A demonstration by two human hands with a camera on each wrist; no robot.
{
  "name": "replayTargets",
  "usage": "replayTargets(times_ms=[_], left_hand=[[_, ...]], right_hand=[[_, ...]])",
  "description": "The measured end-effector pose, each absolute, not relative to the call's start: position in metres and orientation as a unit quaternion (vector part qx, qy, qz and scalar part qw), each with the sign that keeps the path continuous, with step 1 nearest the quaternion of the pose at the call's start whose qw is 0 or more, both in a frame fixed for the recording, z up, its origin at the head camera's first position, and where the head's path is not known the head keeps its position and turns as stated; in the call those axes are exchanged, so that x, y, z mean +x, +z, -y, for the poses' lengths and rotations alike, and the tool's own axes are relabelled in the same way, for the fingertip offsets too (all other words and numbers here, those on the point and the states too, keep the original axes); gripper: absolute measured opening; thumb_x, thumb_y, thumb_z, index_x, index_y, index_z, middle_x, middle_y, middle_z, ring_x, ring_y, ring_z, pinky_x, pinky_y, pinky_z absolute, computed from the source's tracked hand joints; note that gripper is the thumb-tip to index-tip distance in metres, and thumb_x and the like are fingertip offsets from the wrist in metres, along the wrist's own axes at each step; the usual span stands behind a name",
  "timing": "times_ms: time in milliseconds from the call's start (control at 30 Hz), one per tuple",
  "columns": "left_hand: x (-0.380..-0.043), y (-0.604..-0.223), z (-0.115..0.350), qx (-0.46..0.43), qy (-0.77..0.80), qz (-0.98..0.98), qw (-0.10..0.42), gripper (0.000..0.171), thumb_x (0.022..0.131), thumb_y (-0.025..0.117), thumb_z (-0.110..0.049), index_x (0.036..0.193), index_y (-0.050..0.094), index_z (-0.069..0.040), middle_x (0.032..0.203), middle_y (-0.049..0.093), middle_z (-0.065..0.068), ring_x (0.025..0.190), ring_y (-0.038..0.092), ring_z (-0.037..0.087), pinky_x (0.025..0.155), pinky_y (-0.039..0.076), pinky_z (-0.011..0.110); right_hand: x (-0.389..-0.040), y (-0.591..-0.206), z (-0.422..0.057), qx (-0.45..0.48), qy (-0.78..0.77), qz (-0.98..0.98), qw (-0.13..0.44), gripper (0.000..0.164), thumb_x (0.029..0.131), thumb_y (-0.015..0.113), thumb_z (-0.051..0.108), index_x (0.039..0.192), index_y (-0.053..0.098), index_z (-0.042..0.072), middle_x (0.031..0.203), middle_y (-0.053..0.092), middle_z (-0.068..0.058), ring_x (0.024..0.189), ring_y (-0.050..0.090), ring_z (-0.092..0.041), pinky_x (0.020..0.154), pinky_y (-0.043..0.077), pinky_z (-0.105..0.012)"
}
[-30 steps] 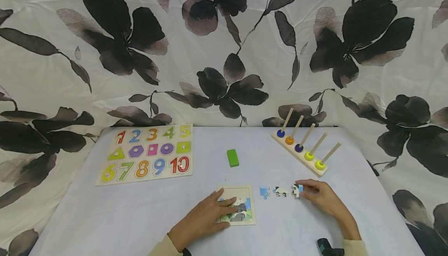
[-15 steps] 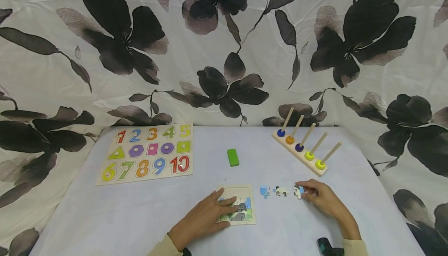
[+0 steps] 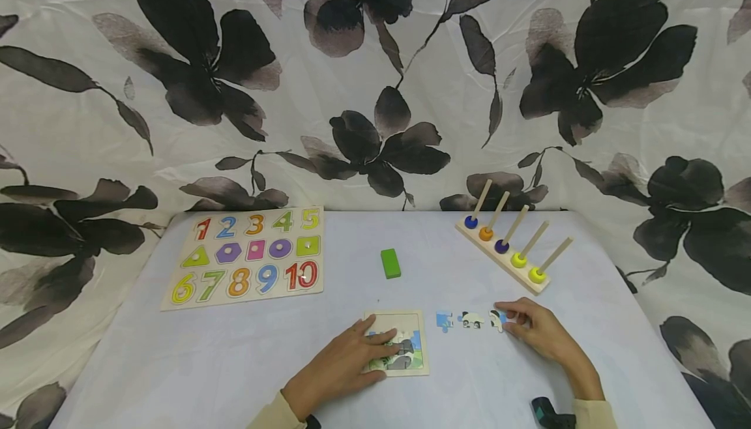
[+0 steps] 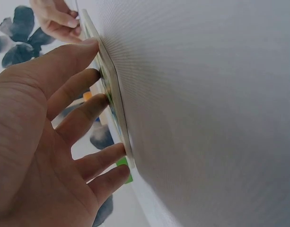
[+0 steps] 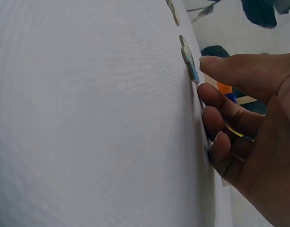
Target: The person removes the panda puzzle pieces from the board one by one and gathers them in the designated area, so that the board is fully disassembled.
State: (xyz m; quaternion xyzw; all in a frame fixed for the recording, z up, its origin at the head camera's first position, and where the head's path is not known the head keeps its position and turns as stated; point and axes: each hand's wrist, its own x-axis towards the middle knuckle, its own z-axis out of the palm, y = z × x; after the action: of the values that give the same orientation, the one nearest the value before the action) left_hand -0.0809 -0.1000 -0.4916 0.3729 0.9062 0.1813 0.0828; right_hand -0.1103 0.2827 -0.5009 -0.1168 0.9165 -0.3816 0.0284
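My left hand (image 3: 346,360) lies with spread fingers over a small square wooden puzzle board (image 3: 396,317), fingertips on the picture and along its edge. In the left wrist view the board (image 4: 117,94) is seen edge-on beside the fingertips. Part of its panda picture is hidden under the hand. My right hand (image 3: 542,331) pinches the blue right end of a black-and-white puzzle piece (image 3: 496,320) at the table surface. The right wrist view shows this puzzle piece (image 5: 186,56) by the thumb and index fingertip, other fingers curled. Left of it lie a panda-face piece (image 3: 471,320) and a blue piece (image 3: 444,321).
A number and shape board (image 3: 246,259) lies at the back left. A green block (image 3: 390,264) sits behind the puzzle board. At the back right stands a peg stand (image 3: 503,258) with coloured beads. A black object (image 3: 551,414) is beside the right wrist.
The right hand's puzzle piece has shifted slightly right, then back left, turning a little on the table. The left hand and the board have stayed in place.
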Motion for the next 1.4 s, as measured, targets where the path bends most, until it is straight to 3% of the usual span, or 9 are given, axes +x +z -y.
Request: replayTargets(times_ms=[433, 733, 867, 1133, 1400], left_hand=[[-0.078, -0.489, 0.101, 0.371, 0.186, -0.905, 0.094, 0.046, 0.084, 0.073, -0.033, 0.128, 0.062, -0.030, 0.140, 0.051, -0.006, 0.137, 0.036, 0.039, 0.111, 0.031, 0.051], [-0.073, -0.491, 0.104, 0.400, 0.171, -0.899, 0.056, 0.037, 0.086, 0.071, -0.024, 0.122, 0.067, -0.027, 0.133, 0.058, -0.004, 0.133, 0.041, 0.041, 0.107, 0.035, 0.055], [-0.073, -0.492, 0.106, 0.406, 0.171, -0.897, 0.049, 0.037, 0.087, 0.070, -0.023, 0.123, 0.067, -0.027, 0.132, 0.059, -0.005, 0.132, 0.042, 0.041, 0.106, 0.036, 0.055], [-0.072, -0.492, 0.108, 0.417, 0.156, -0.895, 0.043, 0.035, 0.088, 0.067, -0.021, 0.123, 0.067, -0.027, 0.133, 0.058, -0.006, 0.131, 0.042, 0.042, 0.106, 0.037, 0.054], [-0.072, -0.491, 0.106, 0.410, 0.157, -0.897, 0.046, 0.035, 0.089, 0.066, -0.019, 0.124, 0.066, -0.026, 0.130, 0.060, -0.005, 0.131, 0.042, 0.043, 0.105, 0.037, 0.057]], right_hand=[[-0.122, -0.495, -0.247, -0.098, -0.410, -0.906, -0.037, 0.028, 0.087, 0.068, 0.004, 0.115, 0.066, 0.006, 0.090, 0.065, 0.000, 0.081, 0.058, -0.008, 0.069, 0.053, -0.023], [-0.128, -0.492, -0.175, -0.197, -0.449, -0.872, -0.001, 0.026, 0.087, 0.068, 0.007, 0.113, 0.068, 0.009, 0.106, 0.070, 0.000, 0.095, 0.064, -0.015, 0.081, 0.053, -0.034], [-0.129, -0.491, -0.146, -0.255, -0.449, -0.856, 0.030, 0.022, 0.089, 0.067, 0.011, 0.111, 0.069, 0.008, 0.105, 0.070, -0.001, 0.096, 0.063, -0.017, 0.084, 0.053, -0.037], [-0.127, -0.496, -0.111, -0.318, -0.378, -0.867, 0.067, 0.014, 0.088, 0.068, 0.013, 0.101, 0.074, 0.012, 0.099, 0.066, 0.009, 0.094, 0.055, -0.009, 0.085, 0.048, -0.031], [-0.124, -0.497, -0.103, -0.331, -0.314, -0.888, 0.054, 0.011, 0.085, 0.069, 0.014, 0.094, 0.076, 0.015, 0.096, 0.065, 0.007, 0.089, 0.051, -0.009, 0.079, 0.046, -0.027]])
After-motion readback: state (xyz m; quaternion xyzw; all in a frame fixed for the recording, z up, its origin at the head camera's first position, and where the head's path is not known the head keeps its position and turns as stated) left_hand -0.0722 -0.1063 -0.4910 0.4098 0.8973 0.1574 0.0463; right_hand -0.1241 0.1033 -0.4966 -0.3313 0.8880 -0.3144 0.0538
